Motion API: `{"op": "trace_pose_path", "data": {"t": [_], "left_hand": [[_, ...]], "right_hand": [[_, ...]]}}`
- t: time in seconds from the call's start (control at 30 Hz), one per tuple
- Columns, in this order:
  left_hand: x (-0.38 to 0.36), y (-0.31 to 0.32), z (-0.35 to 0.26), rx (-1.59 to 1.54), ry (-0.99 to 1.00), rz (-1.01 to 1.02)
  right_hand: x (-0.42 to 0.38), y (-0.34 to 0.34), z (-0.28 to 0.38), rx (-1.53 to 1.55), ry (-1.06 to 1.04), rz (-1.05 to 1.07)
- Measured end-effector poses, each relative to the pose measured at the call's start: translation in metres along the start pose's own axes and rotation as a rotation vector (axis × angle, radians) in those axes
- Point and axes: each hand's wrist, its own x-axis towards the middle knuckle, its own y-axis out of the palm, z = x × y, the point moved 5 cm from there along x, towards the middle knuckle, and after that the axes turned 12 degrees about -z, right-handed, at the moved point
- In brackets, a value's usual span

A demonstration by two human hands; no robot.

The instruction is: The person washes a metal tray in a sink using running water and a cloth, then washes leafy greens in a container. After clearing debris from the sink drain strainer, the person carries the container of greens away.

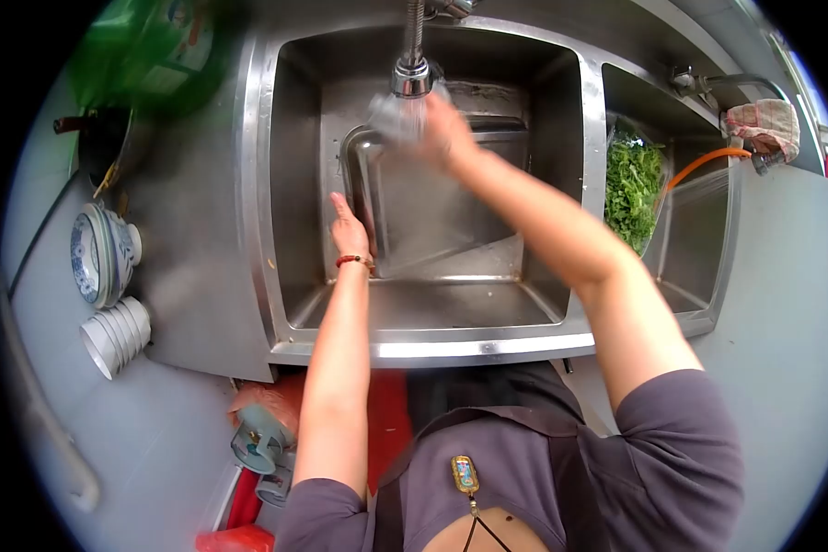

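Observation:
A rectangular metal tray stands tilted inside the large steel sink. My left hand, a red beaded bracelet at its wrist, grips the tray's left side; some of its fingers are hidden. Over the upper part of the tray, my right hand is smeared by motion, close beneath the faucet head. A whitish, translucent blur lies beside that hand under the spout, and I cannot tell whether the hand holds anything.
Leafy greens lie in the smaller right basin, near an orange hose. A cloth hangs over a second tap. Stacked patterned bowls and white bowls stand at left, below a green container.

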Motion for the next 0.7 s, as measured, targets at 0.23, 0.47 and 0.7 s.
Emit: {"op": "trace_pose_path", "data": {"t": [0.23,0.47,0.7], "left_hand": [[-0.013,0.007,0.023,-0.234,-0.201,0.149],[-0.008,0.009,0.017,-0.172,-0.162,0.206],[-0.015,0.037,-0.036,0.043,0.279,0.285]], "right_hand": [[-0.11,0.063,0.061,-0.214,0.399,0.242],[-0.124,0.007,-0.093,-0.494,0.439,-0.007],[-0.027,0.0,-0.08,-0.218,0.33,-0.052]]}}
